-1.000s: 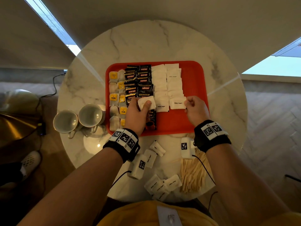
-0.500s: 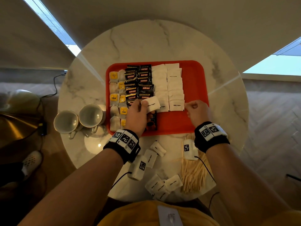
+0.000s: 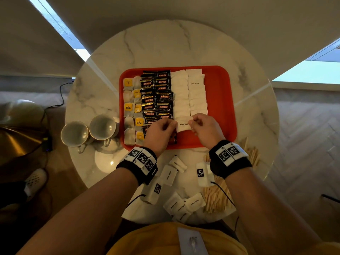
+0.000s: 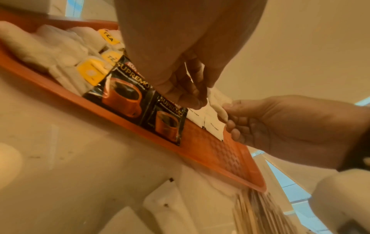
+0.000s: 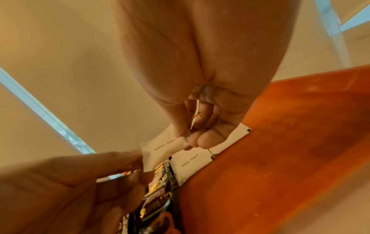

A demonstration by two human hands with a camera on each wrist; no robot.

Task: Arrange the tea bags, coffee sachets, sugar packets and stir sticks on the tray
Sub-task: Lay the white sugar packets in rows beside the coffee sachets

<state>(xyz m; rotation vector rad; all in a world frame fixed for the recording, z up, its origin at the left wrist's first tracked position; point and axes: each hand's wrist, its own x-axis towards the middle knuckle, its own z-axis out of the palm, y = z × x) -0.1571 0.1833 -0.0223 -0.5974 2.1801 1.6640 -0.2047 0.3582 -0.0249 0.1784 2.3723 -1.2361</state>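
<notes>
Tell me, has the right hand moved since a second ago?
Yes. The right hand has shifted left along the red tray, from beside the right sugar column to the sugar packet that the left hand also pinches.

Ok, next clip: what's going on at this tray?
A person is laying out drink supplies on the red tray. Both hands, left hand and right hand, pinch one white sugar packet by its ends at the near end of the sugar rows. Tea bags and coffee sachets already lie in columns. More loose sugar packets and the stir sticks wait on the table.
</notes>
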